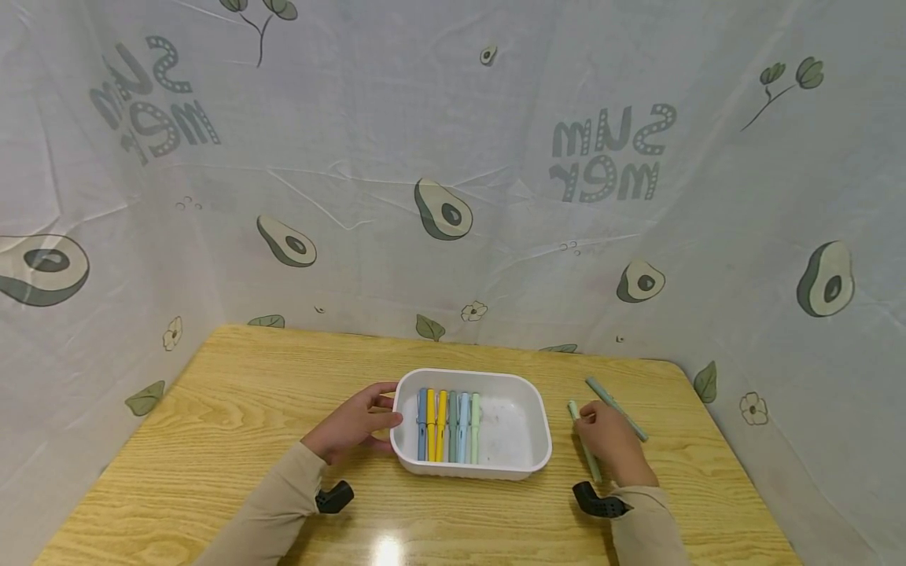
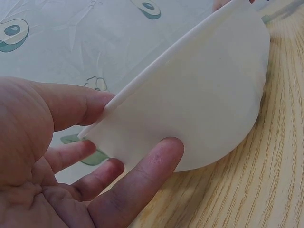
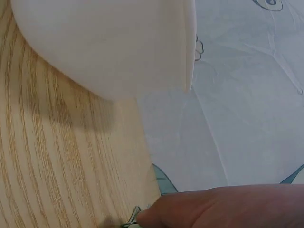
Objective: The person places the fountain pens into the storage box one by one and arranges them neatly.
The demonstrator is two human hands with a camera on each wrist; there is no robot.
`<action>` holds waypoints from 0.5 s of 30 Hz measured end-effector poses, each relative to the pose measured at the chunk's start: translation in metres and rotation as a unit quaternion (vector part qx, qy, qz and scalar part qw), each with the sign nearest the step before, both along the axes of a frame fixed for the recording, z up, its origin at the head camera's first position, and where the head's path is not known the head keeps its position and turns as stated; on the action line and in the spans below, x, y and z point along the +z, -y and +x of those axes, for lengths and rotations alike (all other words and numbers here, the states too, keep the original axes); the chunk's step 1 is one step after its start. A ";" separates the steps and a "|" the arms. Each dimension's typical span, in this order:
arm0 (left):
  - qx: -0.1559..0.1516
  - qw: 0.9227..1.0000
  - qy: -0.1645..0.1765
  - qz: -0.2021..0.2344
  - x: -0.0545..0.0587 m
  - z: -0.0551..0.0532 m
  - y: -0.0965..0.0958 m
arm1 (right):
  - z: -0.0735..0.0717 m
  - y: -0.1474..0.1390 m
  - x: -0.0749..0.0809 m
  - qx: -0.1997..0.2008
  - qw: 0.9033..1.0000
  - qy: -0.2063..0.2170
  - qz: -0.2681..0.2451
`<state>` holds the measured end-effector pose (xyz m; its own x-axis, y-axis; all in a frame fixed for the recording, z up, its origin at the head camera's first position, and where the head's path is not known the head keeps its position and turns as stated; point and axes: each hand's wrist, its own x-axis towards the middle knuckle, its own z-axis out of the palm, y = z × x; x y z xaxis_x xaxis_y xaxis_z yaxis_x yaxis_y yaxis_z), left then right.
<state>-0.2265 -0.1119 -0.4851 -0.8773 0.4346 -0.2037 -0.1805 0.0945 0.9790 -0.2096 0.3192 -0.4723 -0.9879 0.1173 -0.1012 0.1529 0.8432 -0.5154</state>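
Observation:
A white plastic box [image 1: 511,424] stands on the table, holding a row of pens on its left side: slate blue, yellow [image 1: 431,424], grey-green, light blue and pale green [image 1: 475,428]. My left hand [image 1: 361,424] holds the box by its left end, thumb at the rim and fingers along the outer wall [image 2: 199,85]. Right of the box, my right hand [image 1: 612,440] pinches a pale green pen [image 1: 593,465] lying along the table. Part of that pen is hidden under the fingers. Beyond this hand lies a grey-green pen [image 1: 600,387].
The wooden table [image 1: 269,385] runs up to a white curtain [image 1: 354,259] printed with avocados, behind and on both sides. A black wrist mount [image 1: 336,498] sits on the left sleeve and another [image 1: 600,503] on the right.

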 end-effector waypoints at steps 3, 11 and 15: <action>0.000 1.000 -0.001 0.000 0.000 0.000 0.000 | -0.001 0.005 0.000 0.006 1.000 -0.002 0.002; -0.001 1.000 -0.003 -0.003 0.001 0.000 0.000 | 0.000 0.014 -0.004 0.002 0.999 0.019 -0.041; -0.004 1.000 -0.006 -0.004 0.001 0.001 0.001 | 0.001 0.019 -0.006 -0.003 0.998 0.034 -0.059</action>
